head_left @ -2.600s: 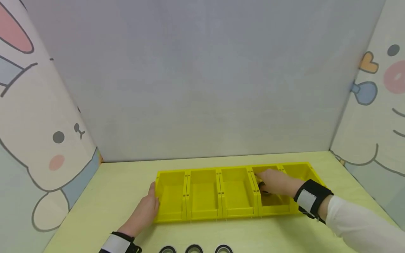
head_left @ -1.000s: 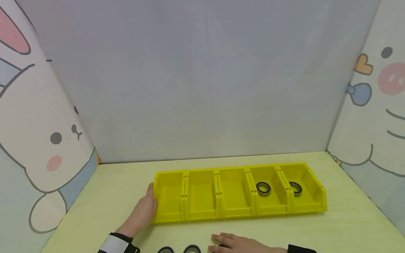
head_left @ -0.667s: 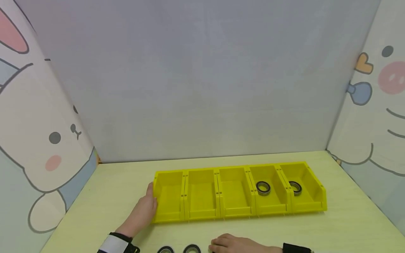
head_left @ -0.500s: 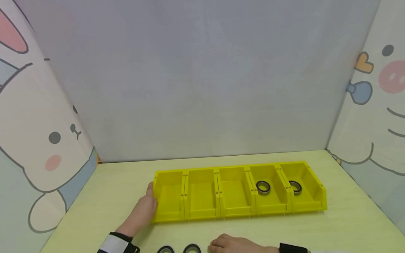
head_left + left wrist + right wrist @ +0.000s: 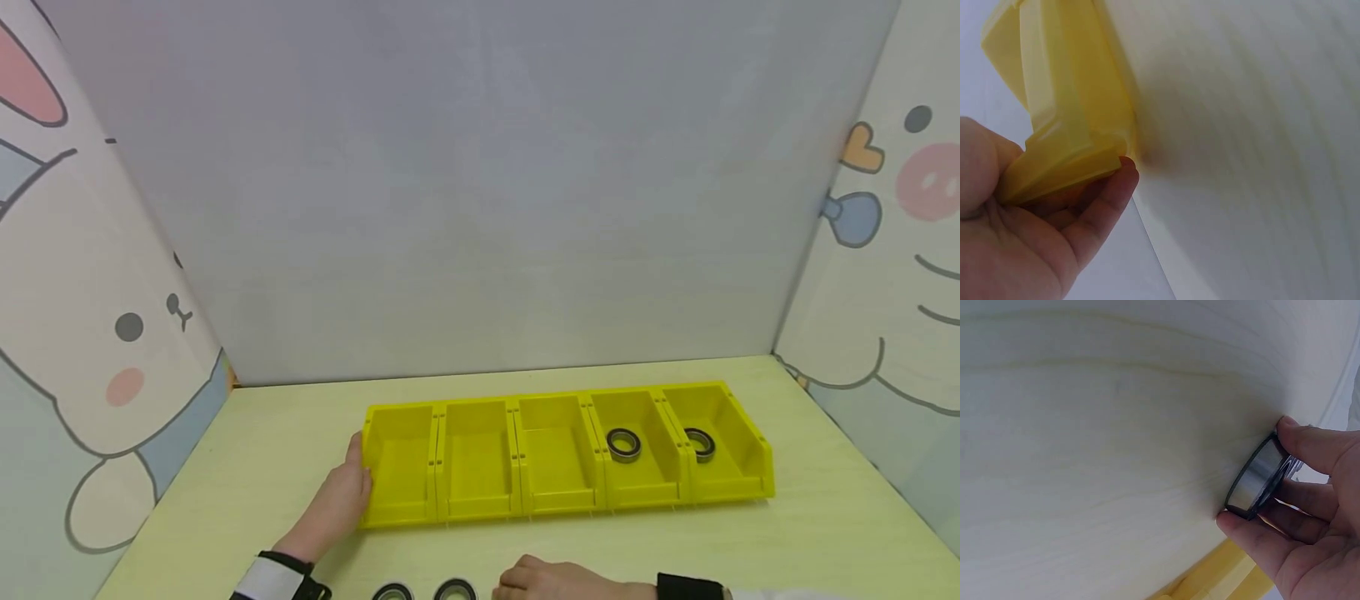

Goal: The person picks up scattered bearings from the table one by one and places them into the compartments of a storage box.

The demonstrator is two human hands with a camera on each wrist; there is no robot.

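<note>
A row of joined yellow bins [image 5: 480, 507] stands on the table. My left hand [image 5: 339, 504] holds its left end; in the left wrist view, the fingers curl under the yellow edge [image 5: 1066, 178], with the thumb at the other side. Near the front of the table, my right hand [image 5: 562, 581] pinches a ball bearing [image 5: 1255, 480] between thumb and fingers. That bearing shows only in the right wrist view, tilted close to the tabletop. To the left of this hand, two more bearings, one [image 5: 392, 587] and another [image 5: 455, 583], lie cut off by the lower frame edge.
One bearing [image 5: 623, 458] lies in the fourth compartment from the left, another [image 5: 710, 447] in the rightmost one. Behind the table [image 5: 300, 417] rises a grey wall [image 5: 480, 208]. Side panels with cartoon animals stand left [image 5: 60, 275] and right [image 5: 862, 292].
My right hand has left the fourth compartment, where a bearing now lies, and come forward to the table's front. There its fingers have closed on another bearing. The left hand stays on the bins.
</note>
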